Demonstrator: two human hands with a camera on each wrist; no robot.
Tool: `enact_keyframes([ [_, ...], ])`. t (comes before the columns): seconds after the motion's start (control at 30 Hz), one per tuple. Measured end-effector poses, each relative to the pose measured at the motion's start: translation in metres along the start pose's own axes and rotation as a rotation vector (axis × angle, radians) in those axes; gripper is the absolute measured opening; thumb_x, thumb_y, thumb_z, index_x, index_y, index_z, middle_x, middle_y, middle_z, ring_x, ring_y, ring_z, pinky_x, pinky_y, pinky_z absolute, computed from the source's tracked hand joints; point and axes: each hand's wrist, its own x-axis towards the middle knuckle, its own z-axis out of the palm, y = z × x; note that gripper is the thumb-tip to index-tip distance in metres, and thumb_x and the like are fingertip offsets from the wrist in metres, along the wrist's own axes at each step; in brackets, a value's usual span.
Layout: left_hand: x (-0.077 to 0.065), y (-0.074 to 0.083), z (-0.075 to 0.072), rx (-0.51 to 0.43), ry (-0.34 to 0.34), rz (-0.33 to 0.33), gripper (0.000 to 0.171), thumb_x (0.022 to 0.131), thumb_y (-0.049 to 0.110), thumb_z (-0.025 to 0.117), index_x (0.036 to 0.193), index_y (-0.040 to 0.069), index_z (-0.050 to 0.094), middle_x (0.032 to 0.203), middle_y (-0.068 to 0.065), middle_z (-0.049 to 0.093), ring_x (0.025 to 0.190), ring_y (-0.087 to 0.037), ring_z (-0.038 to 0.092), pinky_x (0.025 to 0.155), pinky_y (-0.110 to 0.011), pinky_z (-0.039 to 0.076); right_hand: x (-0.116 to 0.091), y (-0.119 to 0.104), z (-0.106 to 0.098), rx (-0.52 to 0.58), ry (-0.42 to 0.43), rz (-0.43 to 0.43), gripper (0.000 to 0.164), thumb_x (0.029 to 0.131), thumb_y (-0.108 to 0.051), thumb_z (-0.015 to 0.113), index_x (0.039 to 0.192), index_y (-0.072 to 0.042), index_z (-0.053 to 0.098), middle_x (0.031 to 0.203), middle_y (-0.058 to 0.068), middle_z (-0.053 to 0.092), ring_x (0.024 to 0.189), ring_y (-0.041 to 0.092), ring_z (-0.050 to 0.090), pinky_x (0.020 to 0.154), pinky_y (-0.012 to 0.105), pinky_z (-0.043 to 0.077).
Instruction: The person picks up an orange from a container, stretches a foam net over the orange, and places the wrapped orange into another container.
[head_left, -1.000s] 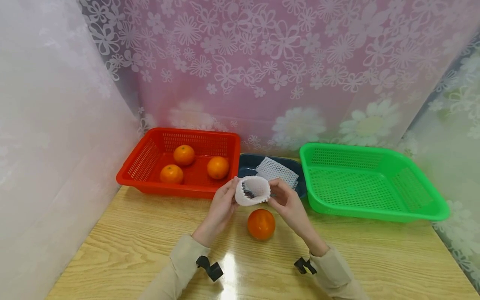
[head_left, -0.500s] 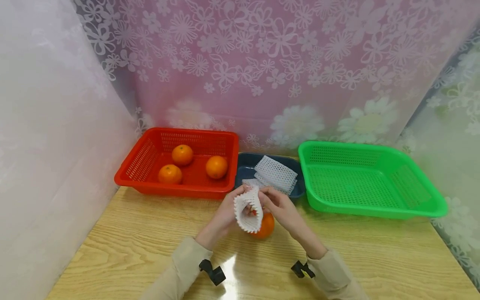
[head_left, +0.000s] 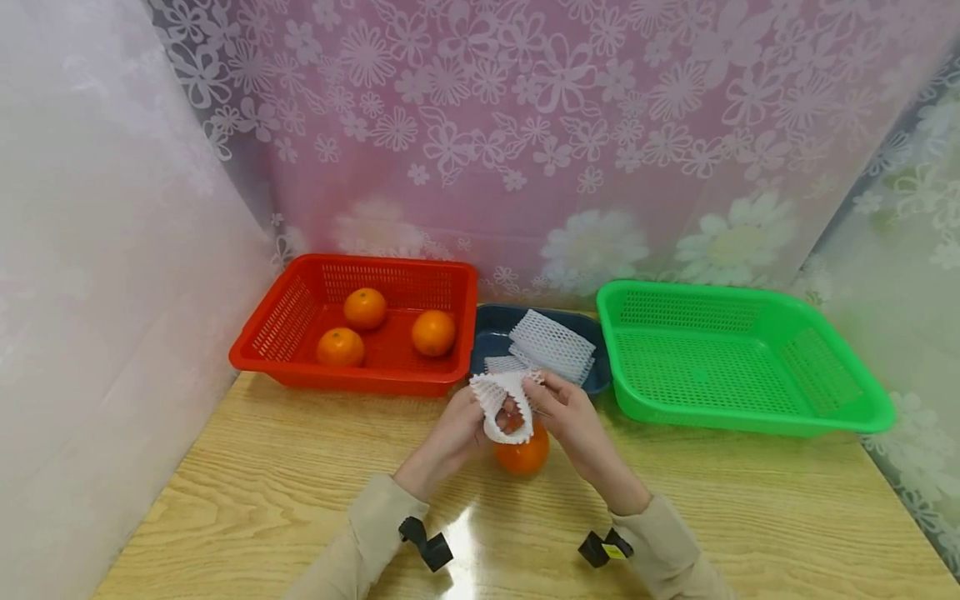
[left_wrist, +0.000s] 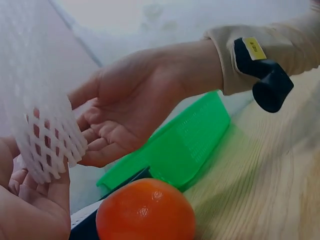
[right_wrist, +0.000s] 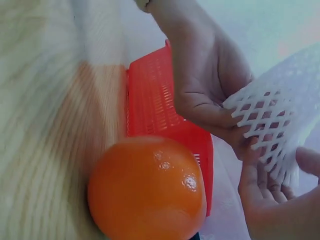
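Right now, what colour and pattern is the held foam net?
The foam net is white with an open diamond mesh, clearest in the right wrist view.

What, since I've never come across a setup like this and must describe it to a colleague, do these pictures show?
There is no robot here, only a person's bare hands. The wide picture comes from a camera worn on the head, looking forward and down; the two closer ones come from cameras on the left and right wrists.

The left hand and right hand together hold a white foam net with its mouth open. Below it, a loose orange sits on the wooden table. Farther back, from left to right, stand a red basket with three oranges, a dark blue tray with more white nets, and a green basket.
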Motion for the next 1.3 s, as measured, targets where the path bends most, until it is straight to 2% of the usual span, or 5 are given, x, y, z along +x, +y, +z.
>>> enact_keyframes([
  [0.23,0.001,0.000,-0.002,-0.115,-0.047,-0.096,0.049,0.112,0.028,0.037,0.146,-0.007,0.041,0.104,0.005,0.067,0.091,-0.006,0.064,0.079,-0.019,0.055,-0.004,0.005,-0.008,0.225,-0.012,0.045,0.016,0.110,-0.015,0.043,0.113,-0.015,0.058,0.088,-0.006,0.063,0.078,0.006,0.060,0.069,0.022,0.049],
  [0.5,-0.005,-0.002,-0.005,-0.269,0.007,-0.199,0.034,0.111,0.034,0.041,0.105,0.018,0.070,0.095,0.006,0.068,0.082,-0.005,0.063,0.069,-0.016,0.052,-0.017,0.019,-0.016,0.210,0.103,0.143,0.018,0.106,-0.009,0.044,0.109,-0.014,0.061,0.082,-0.005,0.061,0.071,0.008,0.056,0.062,0.021,0.047],
  [0.63,-0.007,-0.007,-0.010,-0.241,-0.011,-0.239,0.028,0.111,0.028,0.040,0.111,0.017,0.066,0.103,0.005,0.068,0.089,-0.007,0.064,0.073,-0.019,0.052,-0.021,0.028,-0.020,0.170,0.139,0.188,0.027,0.106,-0.011,0.046,0.131,-0.005,0.056,0.093,-0.005,0.066,0.080,0.009,0.061,0.068,0.021,0.051],
  [0.9,-0.009,-0.022,-0.015,-0.098,0.088,-0.236,0.032,0.106,0.022,0.049,0.129,0.003,0.061,0.105,0.002,0.069,0.091,-0.008,0.065,0.075,-0.020,0.055,-0.024,0.042,-0.024,0.085,0.155,0.227,0.009,0.106,-0.015,0.048,0.107,-0.010,0.056,0.084,-0.003,0.065,0.072,0.008,0.061,0.062,0.023,0.050],
  [1.3,-0.005,-0.043,-0.018,0.039,0.259,-0.269,0.041,0.100,0.032,0.062,0.131,0.004,0.062,0.109,-0.002,0.066,0.093,-0.013,0.061,0.076,-0.025,0.054,-0.026,0.051,-0.028,-0.010,0.177,0.283,0.016,0.108,-0.021,0.048,0.115,-0.008,0.054,0.082,-0.004,0.064,0.071,0.009,0.061,0.061,0.029,0.054],
])
